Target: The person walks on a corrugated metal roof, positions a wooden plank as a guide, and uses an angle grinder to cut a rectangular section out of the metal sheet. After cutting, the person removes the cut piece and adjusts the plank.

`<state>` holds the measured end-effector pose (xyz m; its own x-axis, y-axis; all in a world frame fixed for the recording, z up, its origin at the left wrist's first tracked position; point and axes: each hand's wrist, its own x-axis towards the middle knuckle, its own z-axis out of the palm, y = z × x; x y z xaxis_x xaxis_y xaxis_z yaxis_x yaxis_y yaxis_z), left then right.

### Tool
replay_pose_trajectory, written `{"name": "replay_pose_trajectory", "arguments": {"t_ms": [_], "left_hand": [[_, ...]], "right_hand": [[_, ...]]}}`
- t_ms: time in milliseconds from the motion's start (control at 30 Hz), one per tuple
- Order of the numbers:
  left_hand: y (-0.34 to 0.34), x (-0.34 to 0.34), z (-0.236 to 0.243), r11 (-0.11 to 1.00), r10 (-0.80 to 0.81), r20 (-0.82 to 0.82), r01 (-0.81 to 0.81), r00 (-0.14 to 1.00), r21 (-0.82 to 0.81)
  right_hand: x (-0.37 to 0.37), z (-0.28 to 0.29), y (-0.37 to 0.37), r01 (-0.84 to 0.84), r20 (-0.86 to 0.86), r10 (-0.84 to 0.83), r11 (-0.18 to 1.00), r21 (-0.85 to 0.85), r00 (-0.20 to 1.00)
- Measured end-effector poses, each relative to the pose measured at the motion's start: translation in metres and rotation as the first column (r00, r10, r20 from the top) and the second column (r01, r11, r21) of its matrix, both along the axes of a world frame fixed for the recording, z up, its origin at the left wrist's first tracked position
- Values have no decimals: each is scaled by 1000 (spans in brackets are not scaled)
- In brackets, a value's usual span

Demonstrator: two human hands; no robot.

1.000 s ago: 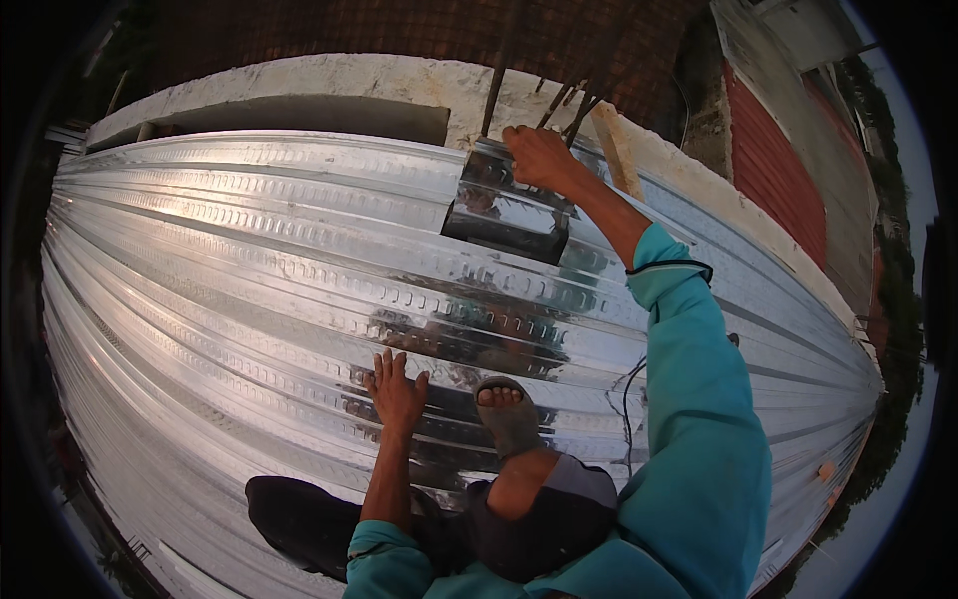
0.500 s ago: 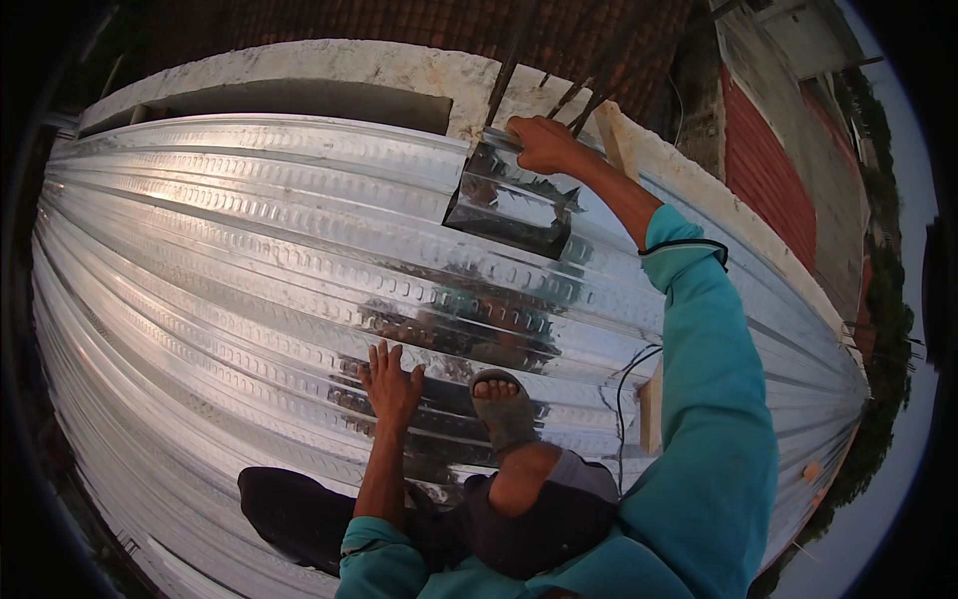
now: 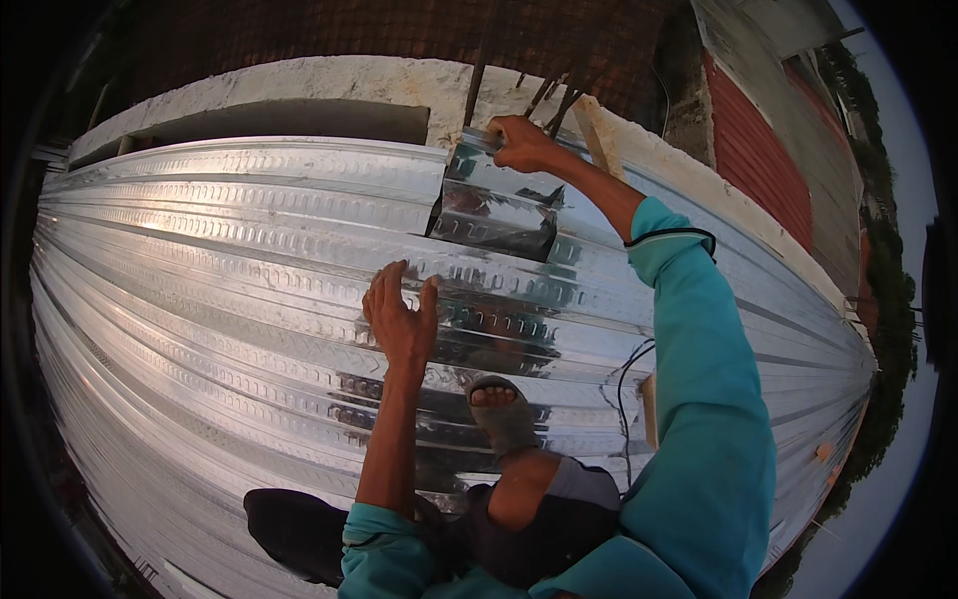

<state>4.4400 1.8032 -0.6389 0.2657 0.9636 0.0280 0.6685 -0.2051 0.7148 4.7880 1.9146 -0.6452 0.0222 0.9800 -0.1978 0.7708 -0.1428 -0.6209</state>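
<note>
At the far edge of the ribbed metal decking (image 3: 279, 250), my right hand (image 3: 526, 146) has its fingers curled over the top edge of a short piece of metal sheet (image 3: 496, 205). That piece is shiny, with bent lower corners and a ragged dark reflection across it. It lies over the decking, tilted against the concrete edge. My left hand (image 3: 402, 317) is over the decking, nearer to me and left of the piece. Its fingers are apart and slightly bent, and nothing is in it. Whether it touches the metal I cannot tell.
A concrete beam (image 3: 299, 85) with a long recess borders the decking. Dark steel bars (image 3: 477, 90) and a wooden strip (image 3: 599, 135) stand up by my right hand. A black cable (image 3: 624, 399) and a wood block (image 3: 650, 407) lie right of my sandalled foot (image 3: 504, 414).
My left hand has lifted and moved forward over the decking toward the metal piece. My right hand keeps its grip on the top edge. The whole view has shifted slightly.
</note>
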Motion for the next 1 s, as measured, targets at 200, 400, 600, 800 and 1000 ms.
{"name": "replay_pose_trajectory", "arguments": {"t_ms": [200, 400, 600, 800, 1000], "left_hand": [[63, 72, 40, 990, -14, -113, 30, 994, 139], [20, 55, 37, 976, 103, 106, -121, 989, 182], [-34, 15, 2, 988, 133, -25, -131, 991, 77], [-65, 15, -31, 992, 98, -47, -101, 994, -72], [-32, 41, 2, 983, 91, 79, -103, 993, 154]], "right_hand": [[-29, 38, -28, -137, 252, 128, 990, 18, 959], [-36, 38, -64, -358, 428, 223, 895, 267, 876], [-34, 30, -65, -172, 308, 92, 954, 245, 947], [-37, 42, -66, -280, 259, 214, 926, 254, 942], [-60, 58, -109, -254, 357, 135, 916, 310, 924]]}}
